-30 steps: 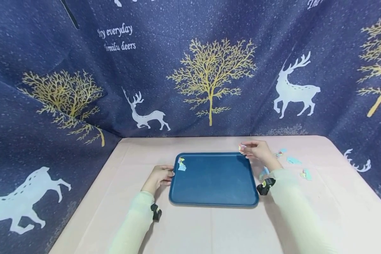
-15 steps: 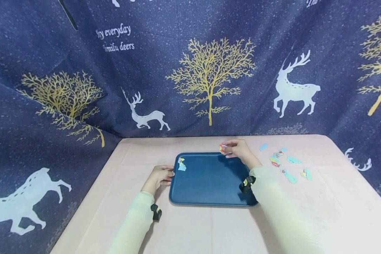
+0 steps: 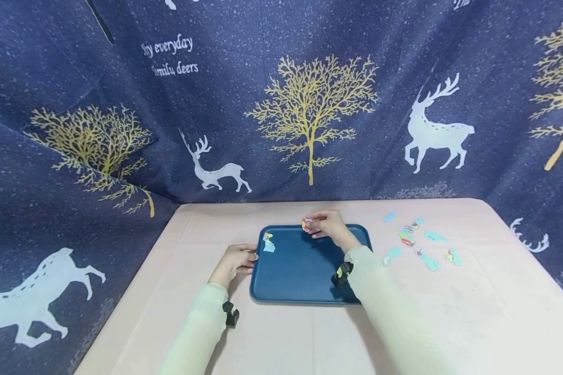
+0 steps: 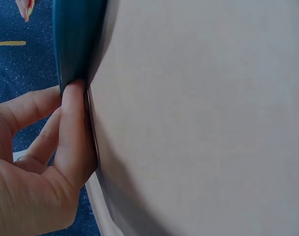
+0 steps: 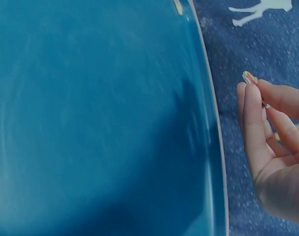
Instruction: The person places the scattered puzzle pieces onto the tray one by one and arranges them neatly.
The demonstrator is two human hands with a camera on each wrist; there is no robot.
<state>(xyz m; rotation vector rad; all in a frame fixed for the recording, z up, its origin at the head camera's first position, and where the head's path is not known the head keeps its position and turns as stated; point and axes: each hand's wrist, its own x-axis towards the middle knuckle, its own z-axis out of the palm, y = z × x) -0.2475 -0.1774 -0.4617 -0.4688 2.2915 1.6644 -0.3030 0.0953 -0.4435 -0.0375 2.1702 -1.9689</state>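
My right hand (image 3: 327, 225) pinches a small flat puzzle piece (image 3: 306, 224), printed red, yellow and white, between thumb and fingertips. It is over the far edge of a dark blue tray (image 3: 295, 276); in the right wrist view the held puzzle piece (image 5: 249, 77) shows edge-on beyond the rim. My left hand (image 3: 236, 262) holds the tray's left edge. In the left wrist view, thumb and fingers (image 4: 73, 128) meet at the tray rim (image 4: 78, 44). One light blue and yellow puzzle piece (image 3: 269, 243) lies in the tray's far left corner.
Several loose puzzle pieces lie on the pale pink table right of the tray, among them a red and yellow one (image 3: 406, 238), a light blue one (image 3: 434, 236) and a small blue one (image 3: 389, 216). A dark blue cloth (image 3: 347, 177) with deer and trees hangs behind the table.
My right hand has moved left along the tray's far edge with the puzzle piece in its fingers, uncovering loose pieces on the right. The left hand and tray have stayed put.
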